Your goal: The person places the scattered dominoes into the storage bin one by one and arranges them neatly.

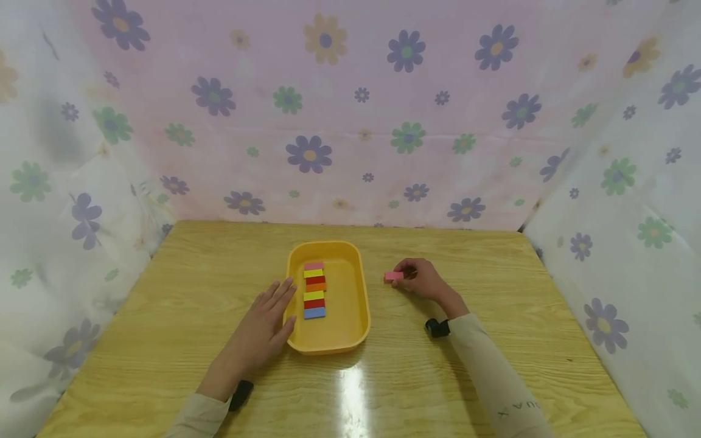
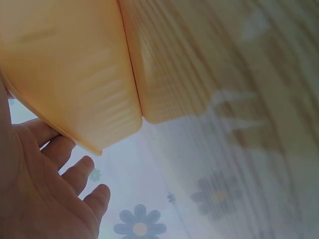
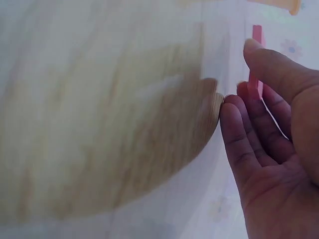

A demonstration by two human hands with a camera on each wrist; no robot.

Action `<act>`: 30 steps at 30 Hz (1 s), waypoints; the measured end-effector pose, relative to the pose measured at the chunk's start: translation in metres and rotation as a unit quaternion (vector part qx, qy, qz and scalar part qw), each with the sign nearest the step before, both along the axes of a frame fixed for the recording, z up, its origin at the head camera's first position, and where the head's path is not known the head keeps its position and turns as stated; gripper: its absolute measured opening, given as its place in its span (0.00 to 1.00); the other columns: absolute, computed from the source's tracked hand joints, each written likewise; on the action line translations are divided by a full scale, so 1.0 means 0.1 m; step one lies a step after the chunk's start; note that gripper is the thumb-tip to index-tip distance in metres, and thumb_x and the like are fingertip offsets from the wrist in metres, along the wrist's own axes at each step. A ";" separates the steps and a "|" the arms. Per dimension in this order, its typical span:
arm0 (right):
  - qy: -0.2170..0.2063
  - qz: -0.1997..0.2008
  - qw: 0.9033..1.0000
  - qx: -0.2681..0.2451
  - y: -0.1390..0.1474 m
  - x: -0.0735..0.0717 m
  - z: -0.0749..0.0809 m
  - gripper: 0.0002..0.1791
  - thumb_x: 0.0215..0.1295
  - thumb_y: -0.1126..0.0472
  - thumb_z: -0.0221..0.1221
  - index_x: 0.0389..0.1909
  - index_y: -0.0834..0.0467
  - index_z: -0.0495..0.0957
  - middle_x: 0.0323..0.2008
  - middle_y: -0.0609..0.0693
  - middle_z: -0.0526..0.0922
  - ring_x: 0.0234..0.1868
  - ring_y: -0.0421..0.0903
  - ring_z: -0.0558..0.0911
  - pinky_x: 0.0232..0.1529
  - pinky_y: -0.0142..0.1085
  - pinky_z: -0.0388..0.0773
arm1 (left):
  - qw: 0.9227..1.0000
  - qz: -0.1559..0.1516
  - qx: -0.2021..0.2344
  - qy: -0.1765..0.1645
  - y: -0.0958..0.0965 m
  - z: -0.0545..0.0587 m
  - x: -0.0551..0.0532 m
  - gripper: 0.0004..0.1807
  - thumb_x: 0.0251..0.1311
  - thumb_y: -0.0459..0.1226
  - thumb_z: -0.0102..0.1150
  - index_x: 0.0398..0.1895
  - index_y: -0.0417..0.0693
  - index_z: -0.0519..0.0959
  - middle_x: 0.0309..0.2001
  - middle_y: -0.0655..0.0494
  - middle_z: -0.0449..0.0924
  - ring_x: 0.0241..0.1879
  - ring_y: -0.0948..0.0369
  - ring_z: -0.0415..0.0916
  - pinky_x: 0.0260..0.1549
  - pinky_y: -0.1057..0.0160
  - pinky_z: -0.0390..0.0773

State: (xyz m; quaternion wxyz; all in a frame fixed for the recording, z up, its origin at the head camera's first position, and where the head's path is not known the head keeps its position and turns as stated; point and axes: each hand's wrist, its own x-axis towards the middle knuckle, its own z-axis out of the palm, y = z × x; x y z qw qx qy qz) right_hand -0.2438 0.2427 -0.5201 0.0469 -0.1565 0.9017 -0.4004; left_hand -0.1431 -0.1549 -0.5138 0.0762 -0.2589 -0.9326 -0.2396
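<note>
Between thumb and fingers, my right hand [image 1: 426,282] pinches a small pink block [image 1: 391,277] just right of the yellow tray [image 1: 345,304]. The right wrist view shows the same pink block [image 3: 256,62] held on edge by the thumb and fingertips. My left hand [image 1: 257,334] rests against the tray's left rim, its fingers fairly straight. Seen from below in the left wrist view, fingers [image 2: 60,149] touch the tray's edge [image 2: 60,132]. Inside the tray, a column of flat coloured blocks lies along the left: pink [image 1: 314,266], yellow [image 1: 314,295], red, orange [image 1: 316,287] and blue [image 1: 314,312].
The tray stands on a wood-grain table [image 1: 219,261]. A flower-patterned curtain [image 1: 350,121] closes off the back and both sides. Dark wrist cameras sit below my left wrist [image 1: 241,395] and right wrist [image 1: 436,328].
</note>
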 end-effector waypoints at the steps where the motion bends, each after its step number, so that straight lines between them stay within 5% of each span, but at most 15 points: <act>1: 0.003 -0.004 1.000 -0.004 0.00 0.01 -0.01 0.12 0.64 0.63 0.69 0.45 0.63 0.83 0.40 0.56 0.85 0.39 0.48 0.81 0.42 0.39 0.81 | 1.000 0.000 0.001 0.002 0.00 0.00 0.00 0.34 0.73 0.42 0.56 0.78 0.41 0.61 0.80 0.47 0.54 0.78 0.41 0.52 0.73 0.34 0.54; 11: 0.023 -0.037 0.996 -0.084 -0.04 0.16 -0.03 0.12 0.63 0.66 0.69 0.47 0.64 0.85 0.46 0.60 0.87 0.47 0.56 0.86 0.50 0.48 0.85 | 1.000 0.002 -0.001 0.007 0.01 -0.01 0.00 0.34 0.73 0.41 0.55 0.78 0.40 0.60 0.80 0.47 0.55 0.78 0.41 0.52 0.73 0.34 0.54; 18: 0.045 -0.072 0.985 -0.153 -0.11 0.28 -0.01 0.13 0.58 0.70 0.71 0.44 0.69 0.86 0.44 0.66 0.87 0.46 0.61 0.87 0.44 0.35 0.86 | 1.000 0.003 -0.008 -0.015 0.01 -0.01 -0.01 0.35 0.73 0.43 0.55 0.79 0.41 0.59 0.81 0.49 0.52 0.79 0.43 0.49 0.75 0.36 0.51; 23: 0.016 -0.121 0.972 -0.199 -0.20 0.38 0.02 0.11 0.56 0.71 0.72 0.41 0.68 0.87 0.41 0.64 0.89 0.41 0.50 0.89 0.38 0.26 0.83 | 1.000 0.001 -0.010 -0.019 0.01 -0.01 0.00 0.35 0.74 0.43 0.54 0.79 0.41 0.58 0.81 0.49 0.51 0.80 0.43 0.48 0.75 0.36 0.50; 30: -0.037 -0.130 0.947 -0.290 -0.32 0.51 0.04 0.17 0.60 0.74 0.68 0.50 0.74 0.82 0.43 0.64 0.87 0.36 0.40 0.87 0.37 0.35 0.88 | 1.000 0.000 -0.010 -0.008 0.01 -0.01 -0.01 0.35 0.74 0.43 0.53 0.79 0.41 0.58 0.81 0.48 0.51 0.79 0.42 0.50 0.74 0.35 0.52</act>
